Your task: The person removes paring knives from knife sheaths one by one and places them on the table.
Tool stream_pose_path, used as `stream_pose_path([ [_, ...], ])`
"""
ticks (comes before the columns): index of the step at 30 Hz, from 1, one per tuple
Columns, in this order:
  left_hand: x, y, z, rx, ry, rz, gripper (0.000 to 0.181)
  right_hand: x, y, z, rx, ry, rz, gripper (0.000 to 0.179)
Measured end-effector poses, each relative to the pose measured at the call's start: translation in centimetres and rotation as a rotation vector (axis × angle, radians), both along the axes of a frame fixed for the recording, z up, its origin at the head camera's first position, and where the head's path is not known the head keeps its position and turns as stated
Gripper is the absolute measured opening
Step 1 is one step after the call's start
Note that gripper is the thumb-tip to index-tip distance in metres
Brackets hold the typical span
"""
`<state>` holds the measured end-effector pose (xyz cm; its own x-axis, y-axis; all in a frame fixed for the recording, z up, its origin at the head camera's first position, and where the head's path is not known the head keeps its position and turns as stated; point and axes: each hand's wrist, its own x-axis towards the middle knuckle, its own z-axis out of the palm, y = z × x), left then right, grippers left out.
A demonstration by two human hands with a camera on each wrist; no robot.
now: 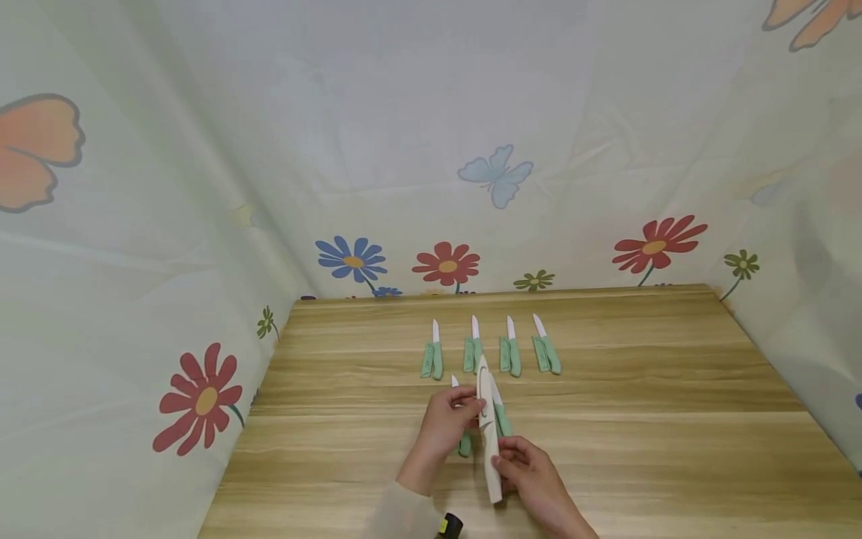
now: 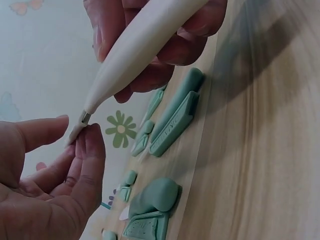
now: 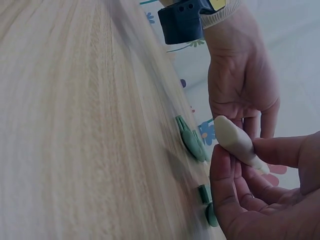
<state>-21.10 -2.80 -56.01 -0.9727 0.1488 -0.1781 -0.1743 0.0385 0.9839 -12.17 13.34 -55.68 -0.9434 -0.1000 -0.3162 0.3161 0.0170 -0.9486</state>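
Observation:
A cream-handled knife [image 1: 492, 464] in a cream sheath [image 1: 484, 389] is held above the table, tip pointing away. My left hand [image 1: 446, 423] pinches the sheath between thumb and fingers. Lower down, my right hand [image 1: 535, 475] grips the handle from the right side. In the left wrist view a short strip of metal [image 2: 86, 118] shows between handle and sheath. Just beyond the hands lie two green-handled knives; the right one [image 1: 502, 419] is partly behind the cream knife, and the left one [image 1: 465, 443] is mostly covered by my left hand.
Farther back, several green-handled paring knives [image 1: 548, 355] lie in a row with blades bare, each beside its green sheath [image 1: 504, 355]. The wooden table [image 1: 660, 449] meets a flower-printed cloth [image 1: 572, 187] at its back edge. A black device [image 1: 451, 526] sits at my left wrist.

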Motion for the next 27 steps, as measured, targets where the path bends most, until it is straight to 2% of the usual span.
stream_pose_path([
  [6,-0.17,-0.16,-0.19,0.010,-0.013,0.011,0.021,0.14,-0.07,-0.20,-0.029,0.008,0.026,0.042],
  [27,-0.17,-0.07,-0.49,0.010,-0.036,0.051,0.022,0.06,0.40,-0.50,-0.020,0.002,0.094,0.045],
])
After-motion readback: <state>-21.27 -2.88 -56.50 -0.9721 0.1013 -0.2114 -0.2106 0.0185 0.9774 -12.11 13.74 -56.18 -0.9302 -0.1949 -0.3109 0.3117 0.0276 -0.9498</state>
